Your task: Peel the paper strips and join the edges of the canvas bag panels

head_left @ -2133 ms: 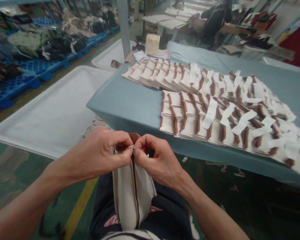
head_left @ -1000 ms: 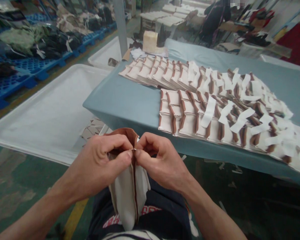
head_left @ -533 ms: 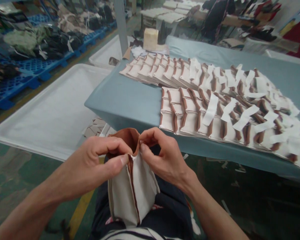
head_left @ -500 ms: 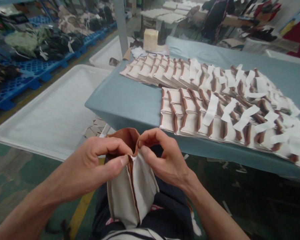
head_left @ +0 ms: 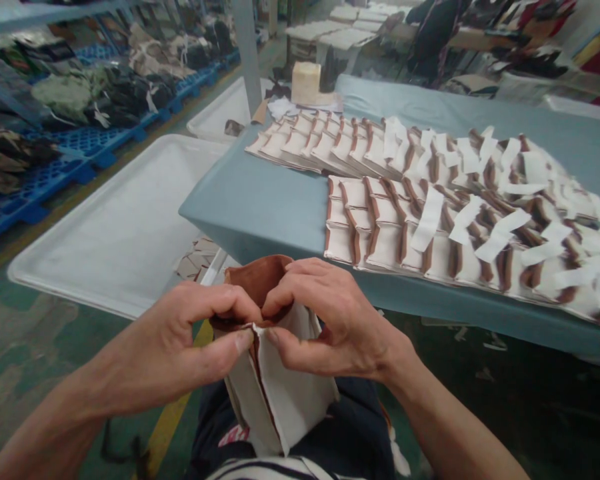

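Fingers (head_left: 244, 341) of both hands (head_left: 193, 330) pinch the near rim (head_left: 254, 327) of a brown-lined cream fabric pouch (head_left: 300, 397), its length running down below.

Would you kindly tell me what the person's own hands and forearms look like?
Both the left hand and right hand are ungloved; no rings, watch or bracelet shows. The visible forearms are bare, with no sleeves in view.
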{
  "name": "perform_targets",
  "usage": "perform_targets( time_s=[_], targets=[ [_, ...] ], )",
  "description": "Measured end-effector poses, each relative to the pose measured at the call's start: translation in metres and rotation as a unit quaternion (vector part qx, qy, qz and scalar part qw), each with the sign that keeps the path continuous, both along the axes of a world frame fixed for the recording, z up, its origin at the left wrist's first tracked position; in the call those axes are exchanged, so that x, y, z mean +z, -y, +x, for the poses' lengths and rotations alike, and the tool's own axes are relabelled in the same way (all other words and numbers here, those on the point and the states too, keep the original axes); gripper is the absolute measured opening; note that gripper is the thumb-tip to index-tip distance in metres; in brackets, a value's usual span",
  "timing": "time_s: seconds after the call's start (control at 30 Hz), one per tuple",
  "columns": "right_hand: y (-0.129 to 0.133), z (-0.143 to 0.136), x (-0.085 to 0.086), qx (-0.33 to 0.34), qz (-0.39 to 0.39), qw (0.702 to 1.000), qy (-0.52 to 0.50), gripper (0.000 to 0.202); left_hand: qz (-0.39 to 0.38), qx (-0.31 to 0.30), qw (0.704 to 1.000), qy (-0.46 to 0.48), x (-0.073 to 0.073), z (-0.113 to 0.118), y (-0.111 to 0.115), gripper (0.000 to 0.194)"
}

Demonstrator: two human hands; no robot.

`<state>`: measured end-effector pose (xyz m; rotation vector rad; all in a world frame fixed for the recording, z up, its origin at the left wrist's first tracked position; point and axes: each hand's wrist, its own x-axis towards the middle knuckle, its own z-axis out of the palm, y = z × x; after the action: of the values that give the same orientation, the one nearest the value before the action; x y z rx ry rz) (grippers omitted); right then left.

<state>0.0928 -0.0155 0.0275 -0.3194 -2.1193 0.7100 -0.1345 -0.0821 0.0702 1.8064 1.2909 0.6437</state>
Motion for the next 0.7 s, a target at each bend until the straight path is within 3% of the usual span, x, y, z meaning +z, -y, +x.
perform_targets(
  time_s=[0.23, 0.47, 0.7],
  targets=[
    [0.007, 0.014, 0.016, -0.027, 0.087, 0.989, 0.115, 0.019, 0.011, 0.007, 1.000, -0.015, -0.008, 0.005, 0.001, 0.022],
    [0.008, 0.021, 0.031, -0.024, 0.113, 0.964, 0.239, 0.024, 0.026, 0.016, 0.999, -0.029, -0.011, 0.011, 0.001, 0.021],
    [0.014, 0.016, 0.026, -0.077, 0.208, 0.948, 0.227, 0.033, -0.004, 0.027, 0.999, -0.023, -0.011, 0.020, -0.001, 0.022]
  ],
)
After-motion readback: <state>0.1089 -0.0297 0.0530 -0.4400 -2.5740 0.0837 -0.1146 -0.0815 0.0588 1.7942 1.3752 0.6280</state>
